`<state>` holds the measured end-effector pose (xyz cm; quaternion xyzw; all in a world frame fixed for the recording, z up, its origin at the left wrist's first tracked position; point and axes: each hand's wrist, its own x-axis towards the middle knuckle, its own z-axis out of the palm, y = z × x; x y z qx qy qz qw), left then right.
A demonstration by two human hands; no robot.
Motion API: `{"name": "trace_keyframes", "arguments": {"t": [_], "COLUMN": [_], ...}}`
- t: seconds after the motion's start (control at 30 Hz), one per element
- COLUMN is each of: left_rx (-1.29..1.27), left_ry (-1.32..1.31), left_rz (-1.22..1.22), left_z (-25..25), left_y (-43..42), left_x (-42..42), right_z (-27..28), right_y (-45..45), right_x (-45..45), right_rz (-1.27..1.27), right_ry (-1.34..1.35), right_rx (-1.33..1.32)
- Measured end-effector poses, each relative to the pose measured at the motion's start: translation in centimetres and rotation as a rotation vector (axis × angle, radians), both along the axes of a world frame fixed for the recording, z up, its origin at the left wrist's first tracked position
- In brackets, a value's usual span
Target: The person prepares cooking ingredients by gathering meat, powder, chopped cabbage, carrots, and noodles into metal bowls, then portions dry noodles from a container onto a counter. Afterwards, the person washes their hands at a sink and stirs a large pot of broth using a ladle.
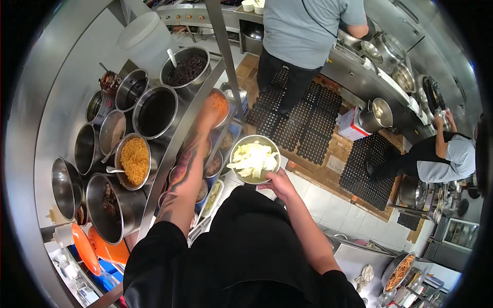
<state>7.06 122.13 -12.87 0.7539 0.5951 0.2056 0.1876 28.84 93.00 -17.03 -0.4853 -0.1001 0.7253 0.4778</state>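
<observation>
My right hand (278,186) is closed on the rim of a metal bowl (278,166) in front of my body. Pale cut vegetable pieces (253,159) fill much of this bowl. My left hand (208,114) reaches over to a round metal container on the lower shelf, at the shredded orange food (220,107). Its fingers are hidden or too small to make out, so I cannot tell whether they hold any of it. The left forearm passes beside the steel shelf edge.
Metal pots with dark contents (155,112) and yellow grains (135,160) crowd the upper shelf at left. One person (313,31) stands at the stoves ahead; another person (447,156) works at right. Black mats (300,118) cover part of the floor.
</observation>
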Motion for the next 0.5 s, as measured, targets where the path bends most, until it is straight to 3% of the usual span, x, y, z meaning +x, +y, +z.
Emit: {"name": "trace_keyframes", "arguments": {"t": [0.03, 0.07, 0.13, 0.17, 0.27, 0.37, 0.4, 0.43, 0.47, 0.5], "left_rx": [-0.034, -0.032, 0.316, 0.348, 0.166, 0.219, 0.228, 0.161, 0.084, 0.020], "left_ry": [0.059, 0.063, -0.139, -0.088, -0.135, -0.070, -0.059, -0.333, -0.606, -0.592], "left_rz": [0.072, 0.072, 0.012, -0.158, -0.142, -0.093, -0.089, -0.090, -0.086, -0.031], "left_z": [1.3, -0.8, -5.9, -3.7, -2.6, -0.5, -1.9, -6.2, -5.1, -4.4], "left_y": [-0.8, 0.4, 3.6, 3.3, 3.3, 1.2, 2.3, 4.7, 3.7, 2.3], "left_x": [-0.1, -1.3, -4.9, -4.9, -5.4, -5.0, -5.9, -8.6, -8.1, -7.5], "right_z": [-0.3, -0.6, -1.0, -1.3, -1.3, -1.6, -1.7, -1.9, -1.7, -1.6], "right_y": [0.6, 1.2, 2.8, 3.5, 6.0, 7.6, 8.3, 8.6, 8.9, 9.2], "right_x": [0.3, 0.6, 1.2, 1.4, 1.9, 2.0, 2.2, 2.3, 2.4, 2.5], "right_rz": [0.002, 0.005, 0.008, 0.014, 0.066, 0.092, 0.108, 0.120, 0.124, 0.138], "right_ry": [-0.037, -0.073, -0.093, -0.115, -0.044, 0.003, 0.037, 0.046, 0.059, 0.074], "right_rx": [0.001, 0.002, 0.026, 0.045, 0.060, 0.085, 0.092, 0.123, 0.120, 0.128]}}
